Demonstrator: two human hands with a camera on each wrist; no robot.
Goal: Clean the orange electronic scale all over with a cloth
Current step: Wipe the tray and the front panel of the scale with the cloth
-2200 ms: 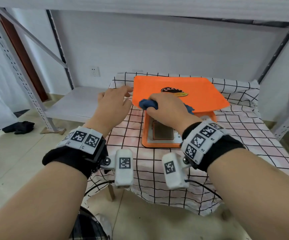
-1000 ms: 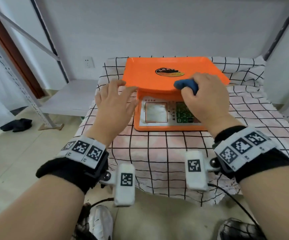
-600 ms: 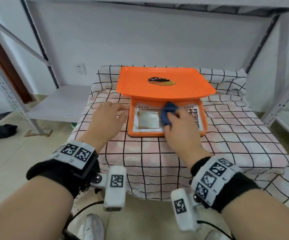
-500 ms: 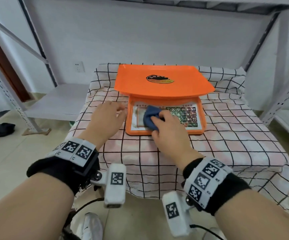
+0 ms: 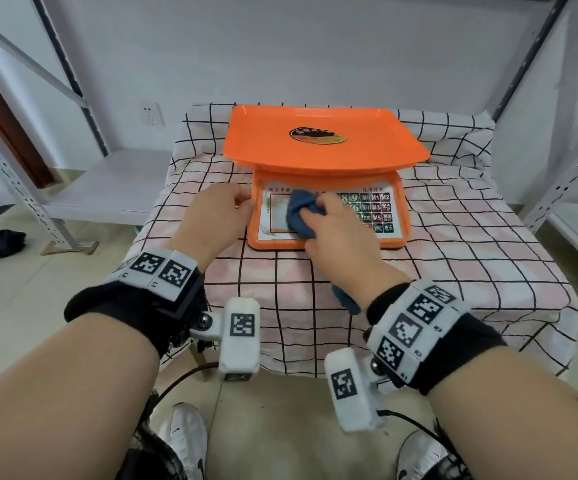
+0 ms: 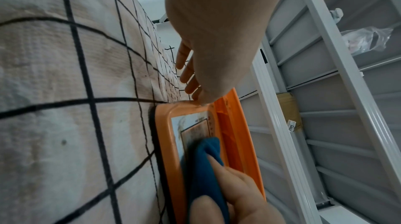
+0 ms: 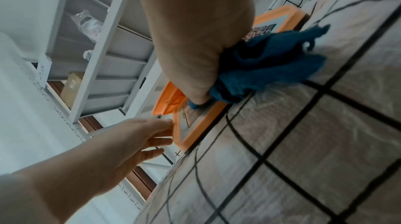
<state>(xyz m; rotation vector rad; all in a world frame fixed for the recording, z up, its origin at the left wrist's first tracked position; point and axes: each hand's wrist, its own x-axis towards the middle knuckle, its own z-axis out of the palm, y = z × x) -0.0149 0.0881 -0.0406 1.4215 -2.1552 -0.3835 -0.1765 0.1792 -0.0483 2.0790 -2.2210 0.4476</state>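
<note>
On the checked tablecloth [image 5: 454, 258], the right hand [image 5: 336, 233] bunches the blue cloth [image 5: 299, 216] against the orange scale [image 5: 322, 150]'s front panel to wipe it, while the left hand [image 5: 211, 216], fingers straight, braces its side, likely to stop sliding.

The right hand [image 5: 339, 237] and blue cloth [image 5: 299, 216] hide part of the scale's [image 5: 325, 150] keypad [image 5: 376, 211].

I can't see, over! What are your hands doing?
Right hand rubbing cloth on scale panel. Left hand steadying its side. Nothing blocking.
</note>
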